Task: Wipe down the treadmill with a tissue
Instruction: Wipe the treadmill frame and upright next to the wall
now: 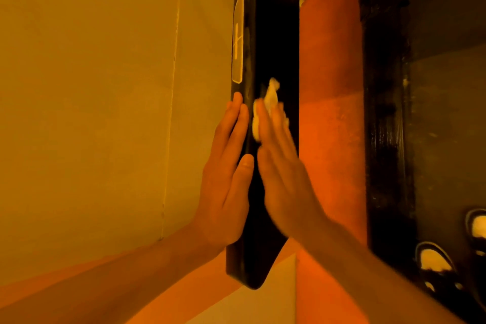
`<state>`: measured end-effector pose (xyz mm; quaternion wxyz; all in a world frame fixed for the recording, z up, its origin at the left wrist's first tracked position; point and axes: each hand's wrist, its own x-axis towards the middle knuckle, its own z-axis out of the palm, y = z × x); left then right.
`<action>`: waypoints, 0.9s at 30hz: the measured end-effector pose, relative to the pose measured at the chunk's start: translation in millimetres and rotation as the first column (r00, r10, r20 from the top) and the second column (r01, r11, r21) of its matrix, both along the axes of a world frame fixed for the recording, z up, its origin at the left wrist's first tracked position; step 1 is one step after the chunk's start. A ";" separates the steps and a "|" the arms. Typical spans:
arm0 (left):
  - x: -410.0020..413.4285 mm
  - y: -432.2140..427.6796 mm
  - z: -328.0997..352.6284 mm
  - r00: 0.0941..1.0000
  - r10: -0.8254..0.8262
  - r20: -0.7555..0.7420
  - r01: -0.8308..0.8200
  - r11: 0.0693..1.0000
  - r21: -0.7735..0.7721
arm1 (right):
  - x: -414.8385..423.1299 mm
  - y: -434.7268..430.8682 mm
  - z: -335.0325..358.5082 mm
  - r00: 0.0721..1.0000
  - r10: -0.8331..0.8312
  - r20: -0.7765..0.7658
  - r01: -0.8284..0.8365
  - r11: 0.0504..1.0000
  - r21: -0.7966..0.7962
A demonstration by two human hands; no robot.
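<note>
The black treadmill [276,34] stands folded upright in front of me, a pale label plate on its left edge. My left hand [226,181] lies flat against that left edge, fingers straight, thumb on the front face. My right hand [281,166] presses a crumpled pale tissue [271,97] against the dark front face with straight fingers; the tissue sticks out above and left of the fingertips. The right hand is motion-blurred.
A plain wall [105,87] fills the left side. A tall red padded column [331,113] stands right of the treadmill, with a dark frame [386,139] beyond it. Shoes [436,263] sit on the floor at lower right.
</note>
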<state>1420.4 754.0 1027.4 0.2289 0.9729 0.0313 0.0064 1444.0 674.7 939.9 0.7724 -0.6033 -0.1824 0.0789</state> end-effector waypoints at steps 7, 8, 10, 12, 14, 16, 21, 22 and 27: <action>-0.9 1.8 -1.4 1.000 -0.025 -0.009 0.025 0.998 0.051 | -45.6 -8.4 10.3 0.987 0.068 -0.143 -0.074 0.997 -0.035; -0.9 2.2 -1.4 1.000 -0.019 -0.009 0.020 0.998 0.061 | -13.7 0.7 7.4 0.992 0.023 -0.123 -0.030 0.998 -0.051; 0.3 2.1 -1.2 1.000 -0.021 -0.008 0.022 0.997 0.068 | 62.9 17.5 -1.2 0.991 -0.030 -0.130 0.015 0.993 -0.119; 1.0 1.5 -1.3 1.000 -0.019 -0.016 0.020 0.998 0.061 | 117.9 26.6 -8.1 0.988 -0.050 -0.149 0.023 0.984 -0.178; 0.8 1.6 -0.8 1.000 -0.017 -0.015 0.018 0.998 0.053 | 113.4 30.1 -13.1 0.989 -0.055 -0.137 0.031 0.984 -0.177; 0.7 1.7 -0.4 1.000 -0.021 0.000 0.021 0.998 0.051 | 52.0 21.8 -14.0 0.987 -0.078 -0.138 0.062 0.991 -0.118; 1.7 3.3 -0.7 0.999 -0.036 -0.001 0.036 0.999 0.035 | -75.3 -9.6 -13.5 0.985 0.046 -0.166 -0.066 0.990 -0.121; 2.2 3.1 -0.8 0.999 -0.037 -0.001 0.037 0.999 0.035 | -55.7 -6.8 -16.1 0.989 0.023 -0.148 -0.044 0.990 -0.135; 2.3 5.0 -0.8 0.999 -0.038 -0.010 0.038 0.998 0.046 | 132.6 37.8 -16.5 0.981 -0.094 -0.167 0.060 0.979 -0.194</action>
